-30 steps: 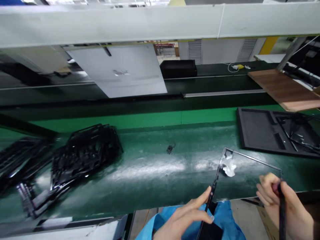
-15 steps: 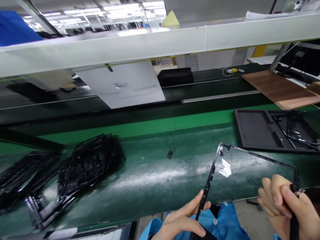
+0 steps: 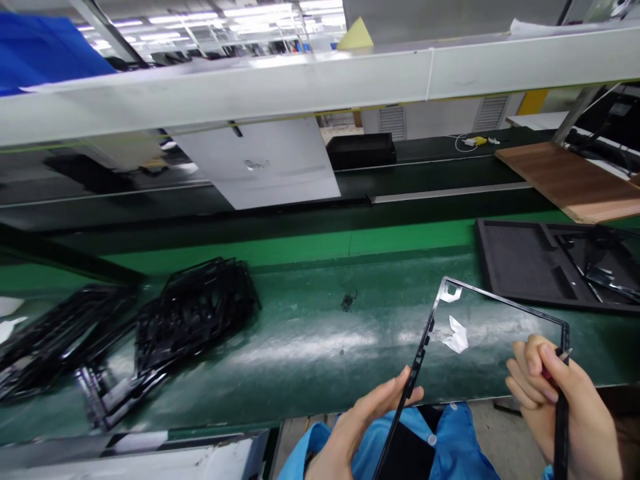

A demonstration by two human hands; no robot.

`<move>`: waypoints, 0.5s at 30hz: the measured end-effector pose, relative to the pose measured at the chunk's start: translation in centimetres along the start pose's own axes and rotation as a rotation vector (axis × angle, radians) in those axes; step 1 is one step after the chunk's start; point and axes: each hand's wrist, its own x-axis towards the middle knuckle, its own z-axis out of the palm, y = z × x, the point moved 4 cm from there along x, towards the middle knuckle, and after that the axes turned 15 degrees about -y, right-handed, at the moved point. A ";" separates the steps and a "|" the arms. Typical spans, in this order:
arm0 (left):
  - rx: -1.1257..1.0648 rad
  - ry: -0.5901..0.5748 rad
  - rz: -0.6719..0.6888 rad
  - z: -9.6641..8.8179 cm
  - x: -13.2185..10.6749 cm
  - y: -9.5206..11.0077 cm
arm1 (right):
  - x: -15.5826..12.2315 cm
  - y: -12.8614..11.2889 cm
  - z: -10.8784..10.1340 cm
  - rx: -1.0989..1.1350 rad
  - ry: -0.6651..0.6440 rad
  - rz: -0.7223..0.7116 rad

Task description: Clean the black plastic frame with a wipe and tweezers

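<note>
A thin black rectangular frame, like a screen bezel, is held up at an angle over the bench's front edge. My left hand grips its left bar between thumb and fingers. At the right bar, my right hand has its fingers curled in against the frame. A small pointed tip of some slim tool pokes out between that thumb and forefinger; the rest is hidden. Through the frame's opening, a torn white scrap shows on the green bench. The frame's lower end is out of view.
Piled black frames lie on the left of the bench. A black foam tray with dark parts sits at the right. Behind are a wooden board, a hanging white sheet and a white overhead shelf beam.
My right hand and the frame's right side have moved left and slightly up. The frame has turned a little, and its top left corner now catches light. The camera view has shifted slightly.
</note>
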 end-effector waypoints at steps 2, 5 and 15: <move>0.009 -0.010 -0.004 1.0 0.1 -1.0 | 0.2 0.4 -0.2 0.022 0.015 0.016; -0.074 -0.017 0.018 2.2 0.1 -2.1 | 0.5 0.9 -0.4 0.024 0.023 0.025; -1.028 0.078 -0.047 2.6 -1.0 -2.7 | 0.6 1.4 -0.2 0.056 0.039 0.062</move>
